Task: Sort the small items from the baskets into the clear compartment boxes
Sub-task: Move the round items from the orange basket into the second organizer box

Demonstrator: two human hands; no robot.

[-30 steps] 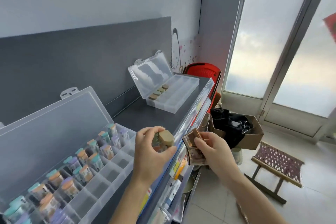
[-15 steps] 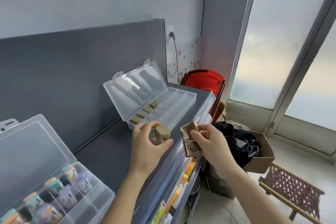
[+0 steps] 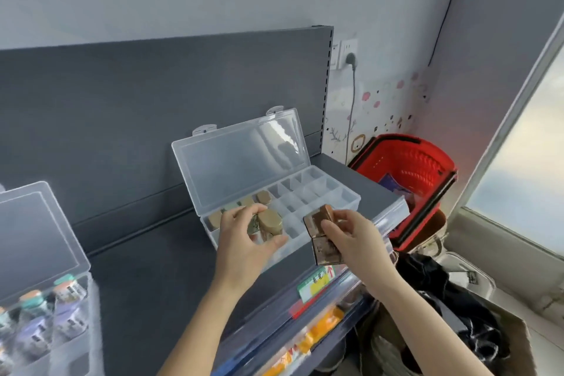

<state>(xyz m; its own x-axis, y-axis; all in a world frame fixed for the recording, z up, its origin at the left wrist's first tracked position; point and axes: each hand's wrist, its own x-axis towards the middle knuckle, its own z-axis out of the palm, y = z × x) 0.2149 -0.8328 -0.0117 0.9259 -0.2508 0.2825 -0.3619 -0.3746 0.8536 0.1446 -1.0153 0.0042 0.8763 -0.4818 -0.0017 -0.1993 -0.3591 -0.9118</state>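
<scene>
On a dark grey shelf (image 3: 146, 284) by a pale wall, a red basket (image 3: 406, 162) past its right end, an open clear compartment box (image 3: 351, 201) sits near that end, and over its front the left hand (image 3: 244, 250) pinches a small tan-lidded jar (image 3: 268, 223) between thumb and fingertips, the right hand (image 3: 357, 241) gripping brown packets (image 3: 323, 244) just beside it.

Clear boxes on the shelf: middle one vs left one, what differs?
Fill: the middle box holds a few tan-capped items in its back row, most compartments bare; the left box's visible part holds pastel-capped bottles.
View: the middle box shows nearly whole; the left box is cut by the frame edge.
Shared: both clear, lids open and tilted back toward the grey back panel.
</scene>
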